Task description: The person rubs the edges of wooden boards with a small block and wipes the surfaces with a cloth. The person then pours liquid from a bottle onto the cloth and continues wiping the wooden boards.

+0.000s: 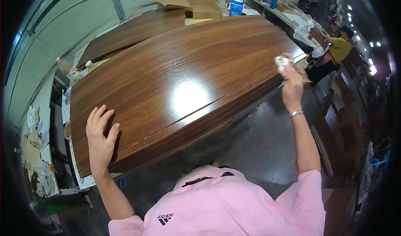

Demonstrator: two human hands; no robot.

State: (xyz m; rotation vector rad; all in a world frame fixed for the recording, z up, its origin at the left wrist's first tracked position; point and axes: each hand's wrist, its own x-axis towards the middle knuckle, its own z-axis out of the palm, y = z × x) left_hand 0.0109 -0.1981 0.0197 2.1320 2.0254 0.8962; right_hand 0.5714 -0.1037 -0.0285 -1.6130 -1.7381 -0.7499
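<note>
A large brown wood-grain panel (200, 60) lies flat before me on top of a stack of similar panels, with a grooved line along its near edge. My left hand (101, 131) is at the panel's near left end, its fingers stretched out and thumb apart, holding nothing. Over the right end, by the near corner, my right hand (293, 83) grips a crumpled white rag (284, 63). The rag's far side is blurred, and the fingers around it are partly hidden. A bright lamp reflection shows on the panel's glossy middle.
Behind the panel are another brown board (138, 31), an open cardboard box (205, 9) and a blue bottle (236, 6). A clear plastic bottle (66, 67) stands at the left. At the far right a person in a yellow top (340, 48) works at a cluttered bench.
</note>
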